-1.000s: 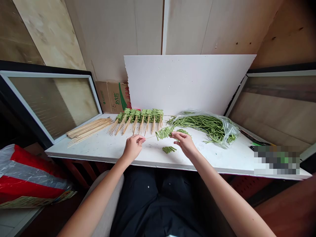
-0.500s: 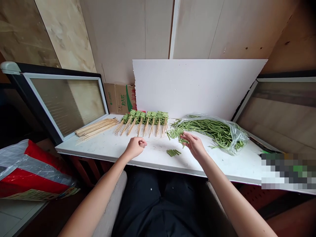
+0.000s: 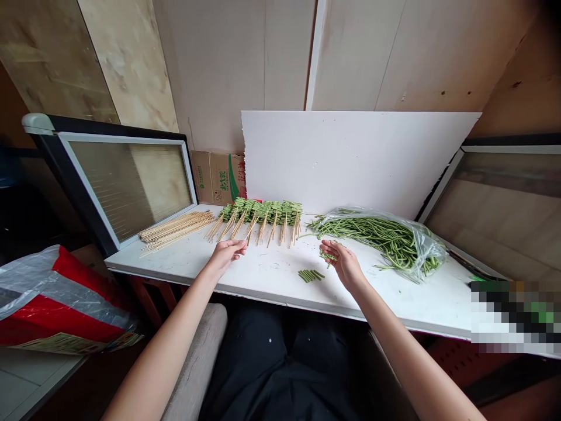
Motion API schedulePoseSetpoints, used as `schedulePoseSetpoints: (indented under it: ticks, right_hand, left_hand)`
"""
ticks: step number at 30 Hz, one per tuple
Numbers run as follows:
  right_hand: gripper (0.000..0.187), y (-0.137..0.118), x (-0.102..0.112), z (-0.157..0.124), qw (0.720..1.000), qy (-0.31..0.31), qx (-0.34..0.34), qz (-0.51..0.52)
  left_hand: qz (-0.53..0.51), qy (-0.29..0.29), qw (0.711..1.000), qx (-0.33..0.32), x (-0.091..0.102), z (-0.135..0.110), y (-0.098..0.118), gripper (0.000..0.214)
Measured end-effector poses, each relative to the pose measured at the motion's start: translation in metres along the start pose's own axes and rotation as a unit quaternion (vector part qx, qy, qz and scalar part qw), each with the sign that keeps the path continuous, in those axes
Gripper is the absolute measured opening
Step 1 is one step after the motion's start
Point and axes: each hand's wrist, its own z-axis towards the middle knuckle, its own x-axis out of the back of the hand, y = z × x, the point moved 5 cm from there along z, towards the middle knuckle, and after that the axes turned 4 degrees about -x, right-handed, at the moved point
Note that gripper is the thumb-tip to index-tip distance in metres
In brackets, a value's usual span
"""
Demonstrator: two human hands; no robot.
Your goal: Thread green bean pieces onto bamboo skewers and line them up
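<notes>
My left hand [image 3: 228, 252] is closed in a pinch just in front of the skewer handles; whatever its fingers hold, if anything, I cannot make out. Fingers stretched and slightly bent, my right hand [image 3: 344, 263] is over a small group of cut green bean pieces [image 3: 326, 255], which it partly hides. To the left of that hand, another short row of bean pieces [image 3: 311, 275] lies side by side on the white table [image 3: 272, 275]. Finished bean skewers [image 3: 263, 211] are stacked at the back, bamboo ends pointing toward me.
Loose bamboo skewers [image 3: 175, 230] lie in a pile at the left. Long green beans [image 3: 372, 234] spill from a clear plastic bag [image 3: 423, 251] at the right. Behind stand a cardboard box [image 3: 217, 178] and a white board [image 3: 350, 158]. Framed glass panels flank both sides.
The threaded row of beans by my right fingers is no longer seen there. My left hand has moved left toward the skewer handles. My right hand's fingers have loosened, lower over the bean pieces.
</notes>
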Motion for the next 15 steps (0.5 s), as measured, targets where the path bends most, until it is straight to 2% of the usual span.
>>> schedulePoseSetpoints:
  ticks: [5,8,10,12,15]
  right_hand:
    - [0.046,0.008,-0.001,0.004,1.000,-0.011,0.002,-0.029]
    - [0.044,0.013,-0.001,0.006,0.999,-0.014,0.005,-0.032]
    - [0.043,0.015,-0.001,0.006,0.999,-0.020,0.009,-0.037]
    - [0.042,0.018,-0.003,0.006,0.998,-0.028,0.012,-0.048]
    - [0.042,0.021,-0.005,0.005,0.997,-0.034,0.011,-0.063]
  left_hand:
    - [-0.067,0.042,0.997,0.012,0.021,0.005,0.014,0.036]
    - [-0.069,0.062,0.996,-0.007,0.039,0.010,0.024,0.036]
    - [-0.044,0.090,0.994,-0.037,0.055,0.016,0.031,0.037]
    - [0.009,0.143,0.988,-0.062,0.072,0.025,0.038,0.037]
    - [0.079,0.214,0.971,-0.073,0.095,0.041,0.045,0.031]
